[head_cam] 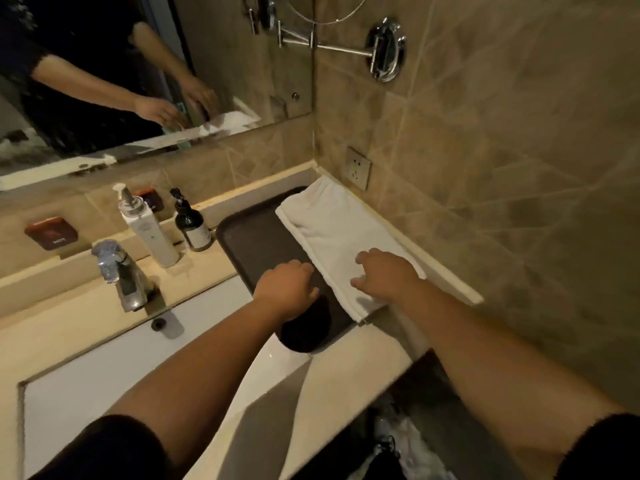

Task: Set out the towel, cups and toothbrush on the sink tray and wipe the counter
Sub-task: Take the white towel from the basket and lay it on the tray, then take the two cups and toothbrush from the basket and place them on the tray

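A dark brown tray (256, 244) lies on the counter to the right of the sink. A folded white towel (332, 230) runs lengthwise along the tray's right side, close to the wall. My right hand (384, 273) rests on the towel's near end with its fingers spread and pressing down. My left hand (287, 285) hovers over the tray with curled fingers, knuckles against the towel's left edge; whether it pinches the cloth is hidden. No cups or toothbrush are in sight.
A white pump bottle (149, 226) and a dark pump bottle (192, 223) stand behind the sink, left of the tray. The chrome tap (121, 271) sits over the white basin (114, 355). A wall socket (359, 168) and a mirror arm (346, 46) are on the right wall.
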Tool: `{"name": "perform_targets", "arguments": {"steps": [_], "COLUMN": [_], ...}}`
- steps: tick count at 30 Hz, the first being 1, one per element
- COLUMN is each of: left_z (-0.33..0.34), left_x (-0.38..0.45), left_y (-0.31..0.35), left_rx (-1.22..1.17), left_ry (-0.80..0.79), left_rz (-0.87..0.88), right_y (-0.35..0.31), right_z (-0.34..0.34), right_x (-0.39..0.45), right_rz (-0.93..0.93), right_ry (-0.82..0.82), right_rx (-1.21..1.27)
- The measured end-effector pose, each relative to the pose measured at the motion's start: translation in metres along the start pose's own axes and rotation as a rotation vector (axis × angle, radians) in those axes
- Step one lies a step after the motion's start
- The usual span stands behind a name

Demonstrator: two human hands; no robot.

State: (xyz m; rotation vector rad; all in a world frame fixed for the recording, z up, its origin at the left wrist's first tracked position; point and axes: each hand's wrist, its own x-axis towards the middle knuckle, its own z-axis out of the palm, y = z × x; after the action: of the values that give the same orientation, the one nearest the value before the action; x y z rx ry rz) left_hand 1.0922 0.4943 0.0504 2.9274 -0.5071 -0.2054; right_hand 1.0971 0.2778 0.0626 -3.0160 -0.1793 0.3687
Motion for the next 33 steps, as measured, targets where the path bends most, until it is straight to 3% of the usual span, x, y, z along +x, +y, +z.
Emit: {"name": "perform_targets", "arguments": {"steps": [8, 19, 28, 33], "left_z": [0.027, 0.092, 0.161, 0.182], "left_x": [-0.060, -0.166, -0.354, -0.464], "left_y": [0.063, 0.262, 0.433, 0.515], "left_rx": [0.097, 0.183, 0.184, 0.154], "left_ry": [-0.146, -0.276, -0.322, -0.334], "left_rz": [0.318, 0.822, 1.191, 1.348], "right_y": [0.021, 0.093, 0.089, 0.076], "right_z": [0.045, 0.120, 0.192, 0.230], "right_x": [-0.157, -0.426, -0.698, -0.828], "right_rz": [0.243, 0.731, 1.083, 1.247], "right_ry": [-0.081, -0.046, 0.077, 0.056], "right_rx": [0.049, 0.306, 0.340, 0.326]}}
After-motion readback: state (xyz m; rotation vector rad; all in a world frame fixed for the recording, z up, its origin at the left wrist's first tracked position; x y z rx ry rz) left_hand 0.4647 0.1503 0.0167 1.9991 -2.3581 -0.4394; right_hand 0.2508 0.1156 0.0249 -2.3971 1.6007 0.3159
